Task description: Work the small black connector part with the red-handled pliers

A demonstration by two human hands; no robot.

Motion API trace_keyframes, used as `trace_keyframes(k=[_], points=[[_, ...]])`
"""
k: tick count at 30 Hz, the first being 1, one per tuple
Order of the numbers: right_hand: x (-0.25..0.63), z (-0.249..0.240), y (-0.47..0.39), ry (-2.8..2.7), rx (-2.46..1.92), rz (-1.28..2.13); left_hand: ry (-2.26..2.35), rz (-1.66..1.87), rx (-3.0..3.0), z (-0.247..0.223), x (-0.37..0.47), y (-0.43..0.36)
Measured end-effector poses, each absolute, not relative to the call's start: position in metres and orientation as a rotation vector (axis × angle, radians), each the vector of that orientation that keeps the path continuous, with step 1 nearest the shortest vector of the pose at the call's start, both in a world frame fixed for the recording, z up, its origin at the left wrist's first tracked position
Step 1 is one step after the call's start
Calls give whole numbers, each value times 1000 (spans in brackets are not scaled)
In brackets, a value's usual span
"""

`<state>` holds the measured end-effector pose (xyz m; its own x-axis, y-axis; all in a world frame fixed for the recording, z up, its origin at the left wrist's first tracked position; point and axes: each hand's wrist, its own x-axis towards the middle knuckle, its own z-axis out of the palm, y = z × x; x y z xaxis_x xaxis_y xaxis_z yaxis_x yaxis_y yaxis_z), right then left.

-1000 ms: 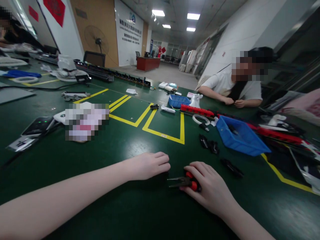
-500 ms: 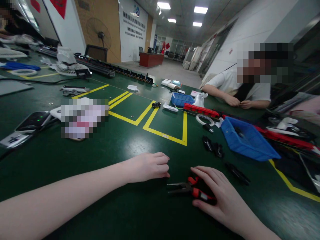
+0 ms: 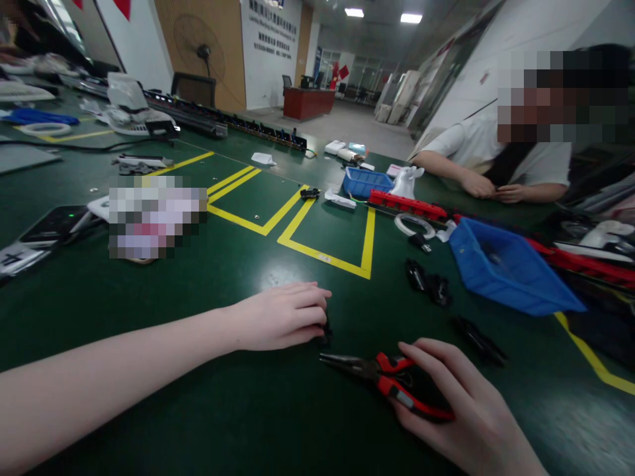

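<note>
Needle-nose pliers (image 3: pixel 358 365) with red-and-black handles lie in my right hand (image 3: pixel 469 403); thumb and fingers are round the handles. Their jaws look nearly closed and point left, just below the fingertips of my left hand (image 3: pixel 288 316). The left hand is palm down over the green table, fingers curled and closed. A small dark piece (image 3: pixel 325 329) shows beneath its fingertips; most of it is hidden, so its kind is unclear. Beyond the right hand lie a slim black part (image 3: pixel 479 340) and black plastic-looking parts (image 3: pixel 427 283).
A blue bin (image 3: pixel 516 274) stands at the right, in front of a red strip (image 3: pixel 409 203). A white cable coil (image 3: pixel 414 225) lies beside it. Yellow tape (image 3: pixel 325 258) marks the green tabletop (image 3: pixel 238 410). At left are a blurred-out device and a black phone-like device (image 3: pixel 54 225). A person sits opposite at right.
My right hand has shifted down and right, and the pliers' jaws have closed together. The left hand has moved slightly left and up; a dark piece now shows at its fingertips. The view has tilted down.
</note>
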<state>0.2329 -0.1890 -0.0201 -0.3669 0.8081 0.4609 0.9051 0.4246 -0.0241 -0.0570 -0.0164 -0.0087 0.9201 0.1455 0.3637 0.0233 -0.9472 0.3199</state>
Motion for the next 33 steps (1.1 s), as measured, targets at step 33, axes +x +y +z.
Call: trace_keyframes(k=[33], points=[[216,-7,-196,-2119,-1623,-348,-20,392,2623,-5,-60,-10]])
